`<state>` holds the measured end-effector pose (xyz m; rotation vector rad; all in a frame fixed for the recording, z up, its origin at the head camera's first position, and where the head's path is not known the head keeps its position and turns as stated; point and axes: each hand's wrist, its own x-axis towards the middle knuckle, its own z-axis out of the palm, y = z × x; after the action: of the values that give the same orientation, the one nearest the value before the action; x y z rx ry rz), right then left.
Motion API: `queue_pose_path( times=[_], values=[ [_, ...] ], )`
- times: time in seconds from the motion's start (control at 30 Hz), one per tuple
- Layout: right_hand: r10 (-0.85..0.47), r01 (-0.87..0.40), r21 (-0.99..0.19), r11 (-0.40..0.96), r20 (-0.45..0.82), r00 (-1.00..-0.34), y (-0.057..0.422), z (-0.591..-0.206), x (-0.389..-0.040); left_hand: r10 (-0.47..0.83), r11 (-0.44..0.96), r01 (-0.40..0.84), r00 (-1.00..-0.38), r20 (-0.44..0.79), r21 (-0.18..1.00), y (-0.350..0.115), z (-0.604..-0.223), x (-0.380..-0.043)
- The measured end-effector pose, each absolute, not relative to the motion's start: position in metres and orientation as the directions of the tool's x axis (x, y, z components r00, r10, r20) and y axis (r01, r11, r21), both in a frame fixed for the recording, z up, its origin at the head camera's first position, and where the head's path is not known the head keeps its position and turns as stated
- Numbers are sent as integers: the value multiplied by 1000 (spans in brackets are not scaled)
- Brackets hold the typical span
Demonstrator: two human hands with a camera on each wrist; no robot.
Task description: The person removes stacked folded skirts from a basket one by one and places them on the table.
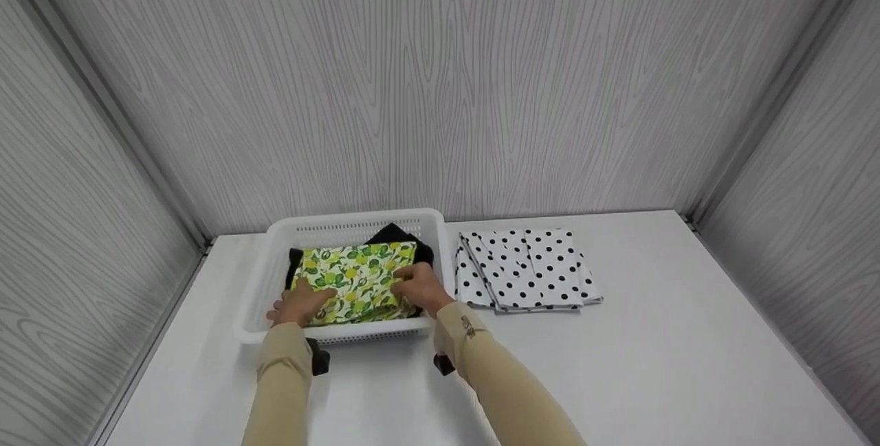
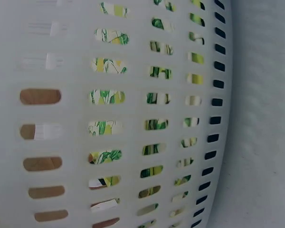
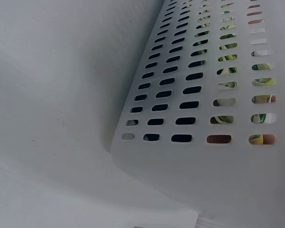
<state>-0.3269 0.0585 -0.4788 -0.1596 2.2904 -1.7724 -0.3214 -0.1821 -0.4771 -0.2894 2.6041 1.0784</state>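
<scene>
A folded cloth with a yellow and green lemon print (image 1: 357, 277) lies in a white plastic basket (image 1: 251, 295), on top of black fabric (image 1: 393, 233). My left hand (image 1: 299, 303) is inside the basket at the cloth's left side, fingers spread and thumb over the print. At the right edge of the cloth, my right hand (image 1: 421, 286) rests with its fingertips on the fabric. Both wrist views face the slotted basket wall (image 2: 76, 111), with bits of the lemon print (image 3: 262, 81) and of the hands showing through the slots.
Right of the basket, folded white cloths with black dots (image 1: 526, 271) lie on the white table (image 1: 660, 336). Grey wood-grain panels (image 1: 440, 88) enclose the back and both sides, and the basket stands close to the back panel.
</scene>
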Motion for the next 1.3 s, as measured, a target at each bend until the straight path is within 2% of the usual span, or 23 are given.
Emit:
queue_pose_path(
  times=[0.2,0.33,0.43,0.6,0.77,1.0,1.2,1.3],
  values=[
    [-206,53,-952,302,-119,-971,56,-483,-326,-62,621,-345,-917,-395,703,-184,-478,-317],
    [-200,42,-944,326,-112,-973,56,-484,-326,-69,670,-326,-922,-381,667,-184,-476,-317],
    [-221,71,-944,321,-148,-964,57,-484,-325,-54,680,-316,-921,-385,661,-184,-477,-318],
    [-289,103,-945,312,-198,-937,58,-484,-323,-37,602,-326,-923,-383,729,-185,-482,-321],
    [-314,100,-944,315,-203,-927,58,-481,-324,-35,568,-295,-941,-335,768,-186,-485,-323],
    [-265,94,-956,276,-170,-949,59,-479,-329,-16,580,-204,-971,-240,788,-186,-479,-325],
    [-280,90,-953,289,-174,-944,59,-478,-330,-1,560,-229,-961,-276,796,-185,-480,-325],
    [-287,109,-949,297,-198,-937,59,-479,-330,-10,634,-252,-948,-318,731,-184,-479,-324]
  ],
)
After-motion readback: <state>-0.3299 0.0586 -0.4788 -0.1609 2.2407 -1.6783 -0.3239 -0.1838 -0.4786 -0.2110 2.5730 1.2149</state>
